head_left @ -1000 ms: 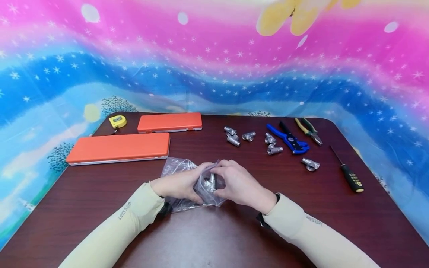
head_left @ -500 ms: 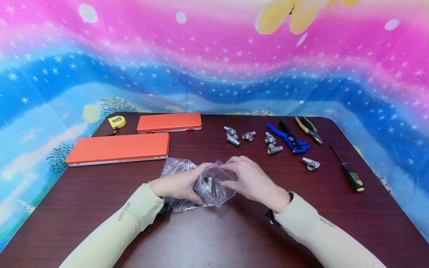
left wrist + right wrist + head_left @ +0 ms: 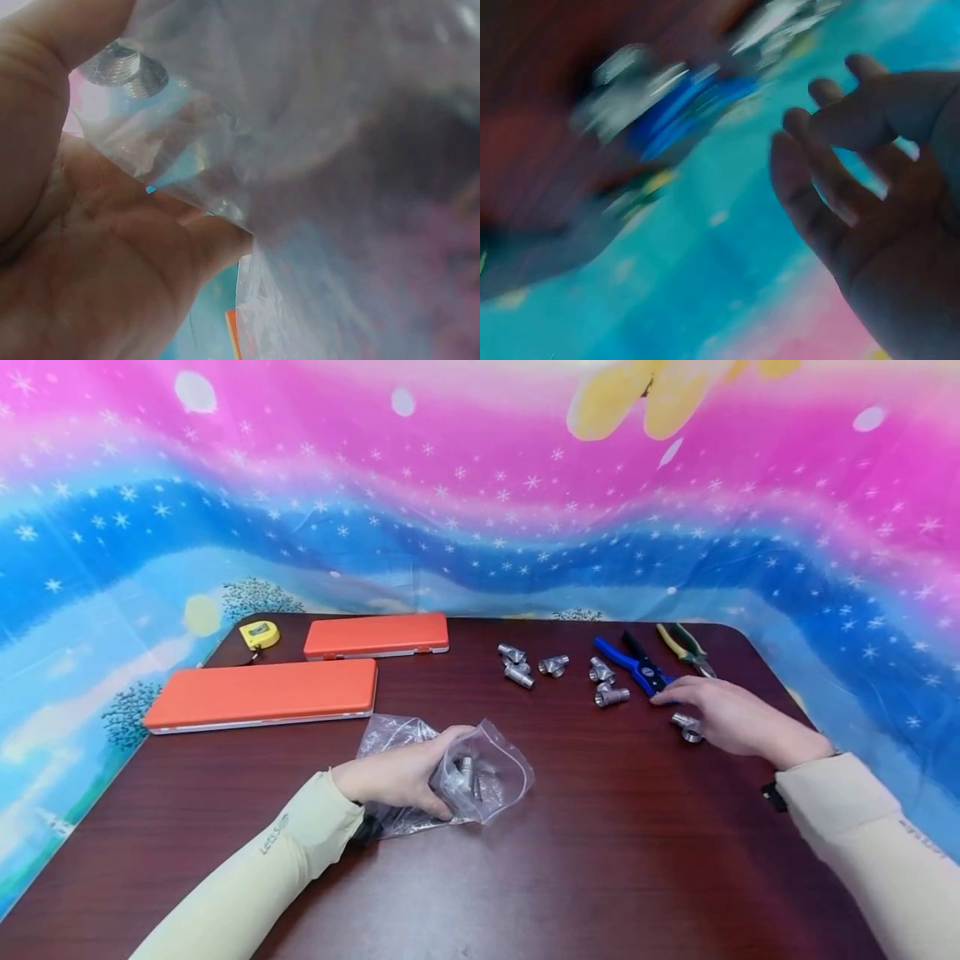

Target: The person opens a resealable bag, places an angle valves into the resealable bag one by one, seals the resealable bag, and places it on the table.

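Observation:
In the head view, my left hand (image 3: 401, 774) grips a clear zip-lock plastic bag (image 3: 513, 772) by its side, thumb in front. The bag's mouth faces right and stands wide. Inside it lie metal pipe fittings (image 3: 467, 768), partly hidden by the plastic; their threaded ends (image 3: 116, 66) show in the left wrist view. Over at the right, my right hand (image 3: 738, 714) hovers at a single tee-shaped metal fitting (image 3: 686, 727) and covers part of it. The blurred right wrist view shows that hand's fingers (image 3: 799, 187) loosely bent, holding nothing.
Several more fittings (image 3: 552, 665) lie at the table's back middle. Blue-handled wire strippers (image 3: 647, 670) and yellow-green pliers (image 3: 688, 649) lie behind my right hand. Two orange cases (image 3: 262, 689) and a yellow tape measure (image 3: 259, 634) sit at the left. A patterned cloth hangs behind.
My right hand has left the bag's mouth and moved right to the single fitting, its forearm now covering the screwdriver. The left hand keeps its hold on the bag.

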`<state>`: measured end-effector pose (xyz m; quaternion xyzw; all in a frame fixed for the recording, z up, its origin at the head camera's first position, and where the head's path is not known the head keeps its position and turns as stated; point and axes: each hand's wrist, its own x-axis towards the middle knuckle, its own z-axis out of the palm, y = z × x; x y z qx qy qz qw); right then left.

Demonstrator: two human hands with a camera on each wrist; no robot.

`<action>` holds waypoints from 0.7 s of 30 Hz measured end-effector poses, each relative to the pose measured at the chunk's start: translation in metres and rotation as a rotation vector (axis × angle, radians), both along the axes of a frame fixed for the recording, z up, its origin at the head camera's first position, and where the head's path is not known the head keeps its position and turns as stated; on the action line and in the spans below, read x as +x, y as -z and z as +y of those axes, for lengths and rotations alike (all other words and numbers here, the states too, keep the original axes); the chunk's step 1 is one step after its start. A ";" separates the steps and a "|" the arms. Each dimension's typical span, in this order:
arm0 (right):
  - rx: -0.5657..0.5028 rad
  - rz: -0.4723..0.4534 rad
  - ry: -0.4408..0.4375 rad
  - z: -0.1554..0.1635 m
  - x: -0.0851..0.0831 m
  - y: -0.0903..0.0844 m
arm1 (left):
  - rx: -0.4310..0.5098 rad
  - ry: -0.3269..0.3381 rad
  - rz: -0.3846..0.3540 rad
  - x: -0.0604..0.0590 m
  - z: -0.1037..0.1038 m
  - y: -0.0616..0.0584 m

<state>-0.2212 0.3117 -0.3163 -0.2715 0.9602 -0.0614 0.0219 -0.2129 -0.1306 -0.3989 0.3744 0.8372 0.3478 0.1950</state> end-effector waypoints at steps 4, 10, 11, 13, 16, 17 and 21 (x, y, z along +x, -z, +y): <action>0.075 -0.121 0.018 0.031 -0.007 0.011 | -0.010 -0.009 -0.012 0.001 0.000 -0.001; 0.083 -0.128 0.012 0.050 -0.012 0.027 | -0.005 0.001 -0.012 0.000 0.000 -0.001; 0.088 -0.121 0.007 0.052 -0.013 0.028 | 0.001 0.009 -0.002 -0.001 0.000 -0.001; 0.100 -0.112 0.001 0.054 -0.015 0.030 | 0.013 0.023 0.009 -0.001 0.000 -0.001; 0.116 -0.115 -0.005 0.056 -0.016 0.033 | 0.021 0.031 0.013 -0.001 0.000 0.000; 0.118 -0.121 -0.003 0.057 -0.017 0.034 | 0.021 0.030 0.011 -0.001 0.000 0.000; 0.088 -0.164 0.040 0.060 -0.020 0.036 | 0.009 0.014 -0.007 0.000 0.000 0.000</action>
